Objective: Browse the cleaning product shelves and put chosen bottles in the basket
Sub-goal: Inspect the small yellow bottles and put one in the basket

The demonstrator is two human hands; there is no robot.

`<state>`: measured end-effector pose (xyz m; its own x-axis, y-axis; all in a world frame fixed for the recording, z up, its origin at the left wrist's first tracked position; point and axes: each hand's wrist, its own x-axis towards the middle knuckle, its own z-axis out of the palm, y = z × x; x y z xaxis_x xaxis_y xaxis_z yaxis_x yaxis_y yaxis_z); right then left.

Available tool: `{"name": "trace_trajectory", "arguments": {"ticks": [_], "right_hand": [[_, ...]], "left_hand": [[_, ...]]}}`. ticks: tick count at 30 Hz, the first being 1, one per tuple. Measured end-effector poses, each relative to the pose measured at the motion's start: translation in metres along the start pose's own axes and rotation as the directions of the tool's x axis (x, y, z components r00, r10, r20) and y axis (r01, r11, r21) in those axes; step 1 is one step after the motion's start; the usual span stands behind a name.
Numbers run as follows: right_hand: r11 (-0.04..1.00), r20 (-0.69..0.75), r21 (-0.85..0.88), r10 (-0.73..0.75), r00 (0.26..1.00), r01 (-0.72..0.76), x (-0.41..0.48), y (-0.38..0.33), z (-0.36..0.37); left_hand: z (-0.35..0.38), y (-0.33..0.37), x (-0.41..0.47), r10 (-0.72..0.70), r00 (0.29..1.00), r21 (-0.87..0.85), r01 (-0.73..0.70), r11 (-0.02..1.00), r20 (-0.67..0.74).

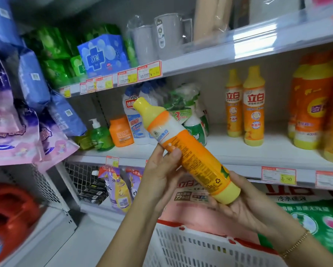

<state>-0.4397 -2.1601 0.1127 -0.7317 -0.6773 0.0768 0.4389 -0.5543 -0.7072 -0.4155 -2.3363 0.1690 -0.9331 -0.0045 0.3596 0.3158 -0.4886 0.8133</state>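
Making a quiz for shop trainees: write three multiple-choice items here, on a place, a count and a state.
1. The basket is: A) below the held bottle B) on a shelf C) hung on the wall.
2. Slim orange bottles standing on the middle shelf: A) one B) two C) five.
3. The held bottle, gripped by left hand and right hand, is: A) upright B) tilted C) uncapped.
Key: 1A, its red rim shows under it; 2B, a pair stands together; 3B, yellow cap points up-left.

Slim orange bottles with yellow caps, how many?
3. The held bottle lies tilted in the left hand and right hand; two shelf bottles stand together on the middle shelf. Others may hide behind.
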Motion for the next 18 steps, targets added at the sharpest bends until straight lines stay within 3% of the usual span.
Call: {"name": "trace_trajectory", "arguments": {"ticks": [2,4,5,7,9,10,11,13,14,15,16,18], "right_hand": [[0.999,-0.013,0.0,-0.042,0.999,0.042,0.002,0.002,0.003],[0.952,-0.073,-0.251,-0.199,0.977,0.175,0.003,0.001,0.01],[0.873,-0.107,-0.426,-0.31,0.945,0.238,0.003,0.001,0.013],[0.614,-0.098,-0.734,-0.52,0.848,0.292,0.003,0.002,0.016],[0.16,0.098,-0.945,-0.694,0.713,0.285,0.001,0.002,0.016],[-0.074,0.231,-0.964,-0.717,0.658,0.257,0.001,0.002,0.015],[-0.233,0.331,-0.944,-0.707,0.625,0.236,0.002,0.002,0.011],[-0.363,0.403,-0.911,-0.681,0.611,0.196,0.0,0.001,0.008],[-0.355,0.392,-0.916,-0.686,0.613,0.188,-0.002,0.0,0.009],[-0.274,0.336,-0.941,-0.705,0.625,0.197,-0.004,-0.001,0.011],[-0.101,0.234,-0.967,-0.72,0.653,0.236,-0.007,-0.001,0.016],[0.399,-0.02,-0.866,-0.632,0.775,0.303,-0.01,-0.005,0.022]], "left_hand": [[-0.003,0.002,0.0,0.028,1.0,0.043,-0.028,0.999,0.002],[-0.003,0.003,0.001,0.06,0.995,0.073,-0.055,0.996,-0.082],[-0.002,0.003,0.001,0.072,0.99,0.074,-0.063,0.995,-0.124],[-0.001,0.001,0.0,0.065,0.974,0.019,-0.062,0.998,-0.216],[-0.001,-0.001,0.001,0.031,0.954,-0.059,-0.051,0.997,-0.297],[-0.001,-0.002,0.001,0.012,0.949,-0.088,-0.042,0.995,-0.316],[-0.002,-0.003,0.002,-0.001,0.947,-0.099,-0.032,0.995,-0.32],[-0.001,-0.003,0.002,0.0,0.953,-0.076,-0.024,0.997,-0.304],[0.0,-0.003,0.002,0.01,0.958,-0.064,-0.029,0.998,-0.286],[0.001,-0.003,0.002,0.02,0.965,-0.055,-0.035,0.998,-0.26],[0.003,-0.002,0.001,0.026,0.973,-0.05,-0.038,0.998,-0.228],[0.005,-0.001,0.0,0.018,0.986,-0.036,-0.024,0.999,-0.166]]}}
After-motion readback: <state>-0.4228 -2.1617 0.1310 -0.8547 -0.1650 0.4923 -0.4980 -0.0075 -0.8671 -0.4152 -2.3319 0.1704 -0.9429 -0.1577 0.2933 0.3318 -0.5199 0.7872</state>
